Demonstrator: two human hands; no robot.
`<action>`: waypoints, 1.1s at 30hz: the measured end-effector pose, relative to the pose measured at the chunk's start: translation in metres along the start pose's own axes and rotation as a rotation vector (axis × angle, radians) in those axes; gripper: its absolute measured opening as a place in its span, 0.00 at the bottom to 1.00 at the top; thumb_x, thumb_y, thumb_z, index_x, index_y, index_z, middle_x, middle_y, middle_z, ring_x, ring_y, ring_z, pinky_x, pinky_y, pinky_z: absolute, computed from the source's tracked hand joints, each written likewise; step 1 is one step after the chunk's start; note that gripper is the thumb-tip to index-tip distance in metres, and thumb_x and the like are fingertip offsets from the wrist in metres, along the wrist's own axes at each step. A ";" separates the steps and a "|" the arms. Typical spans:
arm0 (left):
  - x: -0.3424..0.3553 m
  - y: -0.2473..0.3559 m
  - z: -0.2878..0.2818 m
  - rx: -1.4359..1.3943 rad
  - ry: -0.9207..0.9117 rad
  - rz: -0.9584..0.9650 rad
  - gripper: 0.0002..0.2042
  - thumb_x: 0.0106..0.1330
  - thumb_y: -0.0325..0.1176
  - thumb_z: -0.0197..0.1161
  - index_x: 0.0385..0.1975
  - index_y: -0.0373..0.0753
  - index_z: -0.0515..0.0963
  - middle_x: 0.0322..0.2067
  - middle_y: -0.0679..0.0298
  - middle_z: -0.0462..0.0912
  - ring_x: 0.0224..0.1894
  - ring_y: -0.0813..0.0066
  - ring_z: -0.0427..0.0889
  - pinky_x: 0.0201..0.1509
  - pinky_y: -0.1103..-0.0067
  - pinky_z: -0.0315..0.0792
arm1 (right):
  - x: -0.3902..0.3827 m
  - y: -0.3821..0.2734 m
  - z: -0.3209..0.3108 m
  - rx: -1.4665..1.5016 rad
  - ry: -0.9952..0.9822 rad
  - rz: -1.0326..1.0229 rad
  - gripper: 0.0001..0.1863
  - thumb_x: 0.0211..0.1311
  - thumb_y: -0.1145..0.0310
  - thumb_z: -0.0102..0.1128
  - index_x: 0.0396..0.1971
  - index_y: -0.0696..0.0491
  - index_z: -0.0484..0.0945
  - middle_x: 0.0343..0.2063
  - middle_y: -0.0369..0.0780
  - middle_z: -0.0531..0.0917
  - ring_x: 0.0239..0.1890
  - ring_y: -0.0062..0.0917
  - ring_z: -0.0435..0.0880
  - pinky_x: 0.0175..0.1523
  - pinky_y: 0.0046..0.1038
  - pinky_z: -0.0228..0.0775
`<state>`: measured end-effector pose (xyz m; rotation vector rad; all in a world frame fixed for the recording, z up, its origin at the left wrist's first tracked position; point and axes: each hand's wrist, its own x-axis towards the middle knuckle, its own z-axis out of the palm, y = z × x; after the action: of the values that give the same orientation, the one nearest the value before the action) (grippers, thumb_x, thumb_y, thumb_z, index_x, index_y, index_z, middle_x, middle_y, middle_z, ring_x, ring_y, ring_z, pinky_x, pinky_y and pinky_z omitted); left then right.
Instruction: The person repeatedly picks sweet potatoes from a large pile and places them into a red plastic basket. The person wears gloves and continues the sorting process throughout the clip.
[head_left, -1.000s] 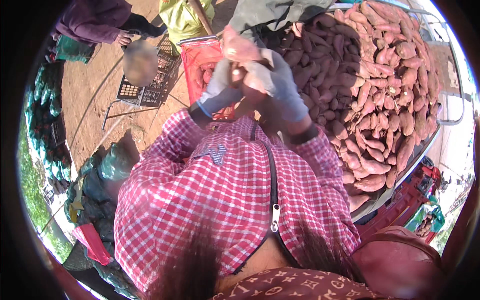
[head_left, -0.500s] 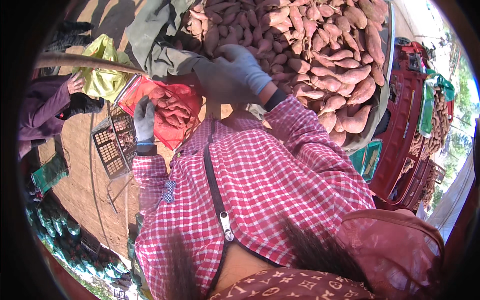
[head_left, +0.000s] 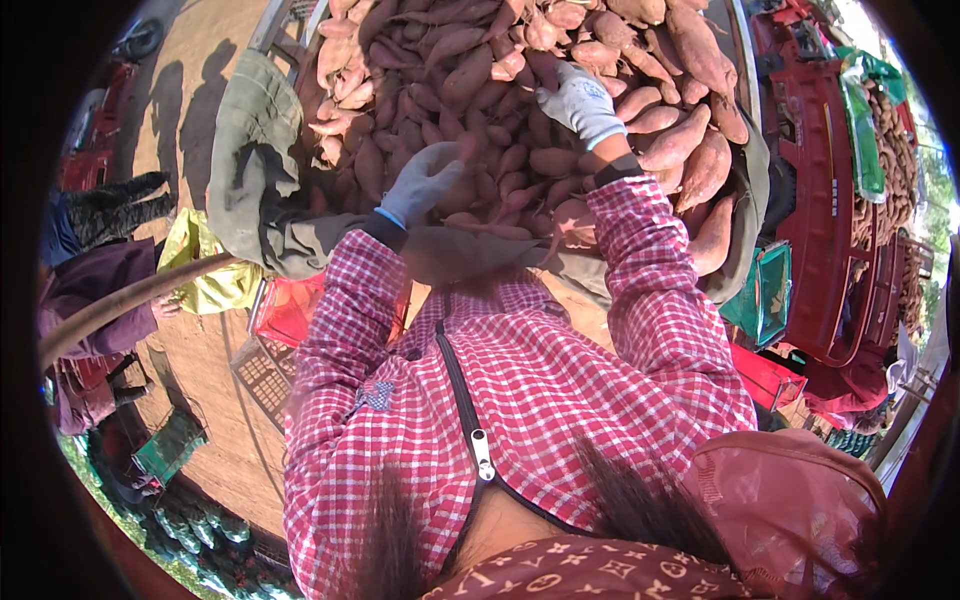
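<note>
A large heap of reddish sweet potatoes (head_left: 430,110) fills the cloth-lined bed before me, sunlit at the right and shaded in the middle. Over its shaded near part is my left hand (head_left: 425,183) in a grey-white glove, slightly blurred. Its fingers are closed, with a reddish sweet potato (head_left: 468,150) at their tips. Farther right, my gloved right hand (head_left: 584,105) reaches into the heap, thumb and fingers closed round a dark sweet potato (head_left: 543,70). A red mesh bag (head_left: 288,310) sits below the bed at the left, partly behind my left sleeve.
Grey-green cloth (head_left: 255,150) drapes the bed's left and near edges. A wooden pole (head_left: 135,305) juts in from the left, near a yellow-green bag (head_left: 207,270) and a person in purple (head_left: 100,295). A black crate (head_left: 262,380) stands on the ground; a red truck (head_left: 810,210) is at the right.
My left hand has left the red bag and moved up and right onto the heap. My right hand has moved farther right and away from me. The view has shifted.
</note>
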<state>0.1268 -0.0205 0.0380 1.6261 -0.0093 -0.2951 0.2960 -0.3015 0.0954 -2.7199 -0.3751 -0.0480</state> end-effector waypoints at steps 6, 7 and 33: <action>0.039 0.016 -0.002 0.204 0.103 0.015 0.24 0.76 0.41 0.64 0.66 0.33 0.73 0.55 0.63 0.81 0.56 0.78 0.78 0.61 0.79 0.74 | 0.030 -0.051 0.026 -0.137 -0.092 0.123 0.42 0.60 0.48 0.70 0.74 0.32 0.64 0.78 0.54 0.57 0.64 0.57 0.78 0.63 0.52 0.76; 0.045 0.020 -0.002 0.190 0.127 0.007 0.24 0.76 0.41 0.65 0.66 0.33 0.74 0.55 0.63 0.81 0.56 0.78 0.78 0.60 0.80 0.74 | 0.036 -0.066 0.022 -0.194 -0.186 0.245 0.41 0.60 0.49 0.70 0.74 0.29 0.63 0.80 0.52 0.49 0.63 0.55 0.79 0.61 0.49 0.77; -0.005 0.074 -0.004 -1.471 -0.099 0.191 0.34 0.74 0.61 0.52 0.76 0.51 0.63 0.75 0.50 0.64 0.75 0.44 0.64 0.78 0.44 0.55 | 0.099 -0.104 0.007 0.039 0.107 -0.302 0.28 0.59 0.49 0.66 0.58 0.44 0.83 0.55 0.41 0.84 0.58 0.44 0.83 0.62 0.53 0.73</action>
<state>0.1352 -0.0220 0.1120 0.1457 -0.0171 -0.1464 0.3636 -0.1819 0.1370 -2.5860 -0.7430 -0.2643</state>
